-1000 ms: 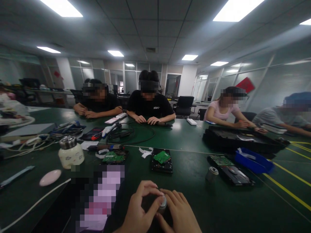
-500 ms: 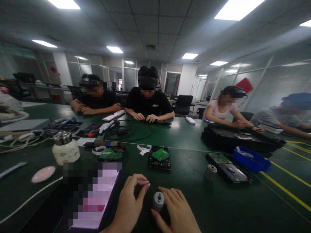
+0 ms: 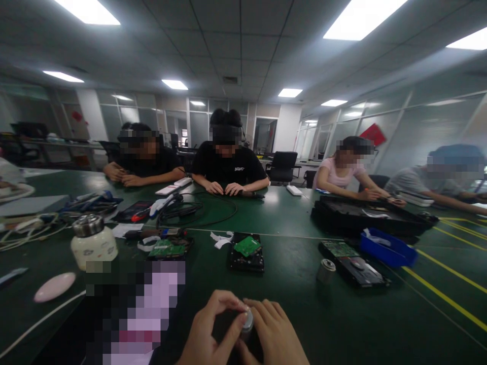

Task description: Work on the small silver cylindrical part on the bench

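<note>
A small silver metal cylinder, apparently a small motor, stands upright on the green table between my hands. My right hand is curled round its right side, with the thumb low at the near side. The thumb and forefinger of my left hand are brought together in a pinch at the cylinder's top, covering part of the top face. Whatever may be between those fingertips is hidden or too small to make out. A similar metal cylinder stands farther right, apart from both hands.
Ahead lie hard drives with green circuit boards, and another drive beside a blue bin. A flask, a pink oval object and cables are on the left. A black tray lies far right. Several people sit around the table.
My left hand has moved right and down, bringing its fingertips onto the cylinder's top. My right hand stays round the cylinder. The view has shifted slightly.
</note>
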Tool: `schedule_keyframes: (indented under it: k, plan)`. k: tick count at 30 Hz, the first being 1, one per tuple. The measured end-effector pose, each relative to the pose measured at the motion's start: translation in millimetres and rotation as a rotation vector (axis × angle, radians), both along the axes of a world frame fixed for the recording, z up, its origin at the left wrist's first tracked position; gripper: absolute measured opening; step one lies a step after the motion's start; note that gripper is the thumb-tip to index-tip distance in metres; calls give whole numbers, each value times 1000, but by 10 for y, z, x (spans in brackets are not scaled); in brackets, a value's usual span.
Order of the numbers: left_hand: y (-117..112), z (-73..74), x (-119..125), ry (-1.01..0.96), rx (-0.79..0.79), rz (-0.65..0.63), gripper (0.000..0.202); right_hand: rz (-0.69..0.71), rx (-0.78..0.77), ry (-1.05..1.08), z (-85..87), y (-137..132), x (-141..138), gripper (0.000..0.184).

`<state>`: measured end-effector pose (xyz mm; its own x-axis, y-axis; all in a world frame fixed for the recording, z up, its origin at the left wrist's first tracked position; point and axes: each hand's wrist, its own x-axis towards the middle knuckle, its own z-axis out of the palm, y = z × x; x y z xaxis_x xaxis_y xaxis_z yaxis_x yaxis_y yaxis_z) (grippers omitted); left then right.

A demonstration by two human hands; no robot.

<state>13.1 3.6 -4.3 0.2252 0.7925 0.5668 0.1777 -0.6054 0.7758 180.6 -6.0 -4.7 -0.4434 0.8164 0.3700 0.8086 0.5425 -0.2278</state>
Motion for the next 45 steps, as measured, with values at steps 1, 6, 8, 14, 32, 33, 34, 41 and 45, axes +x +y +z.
schedule_keyframes:
  k: [1, 6, 8, 14, 32, 33, 34, 41, 45]
  plan:
    - [-4, 13, -14, 25, 15, -5, 13, 0, 4, -3, -6, 3, -1, 34]
    - [-37, 66, -89, 169, 160, -47, 40, -10, -11, -42, -31, 10, -8, 38]
    - [-46, 57, -108, 170, 173, -10, 41, -18, -31, -40, -10, -3, -9, 40]
    - [-58, 37, -110, 86, 178, 104, 31, -8, -121, -25, 99, -44, -9, 35]
    - [3, 71, 4, 106, 131, 104, 10, -26, -162, -32, 115, -20, -38, 37]
    - [7, 74, 21, 76, 113, 106, 10, -21, -145, -26, 105, -14, -34, 36]
    - [16, 79, 33, 43, 92, 112, 9, -15, -125, -22, 89, -8, -29, 36]
    - [135, -36, -102, 98, -75, 411, 10, -11, 25, -23, -40, 37, 19, 36]
    - [190, -203, -177, 292, -102, 386, 19, -6, 35, -21, -58, 45, 24, 36]
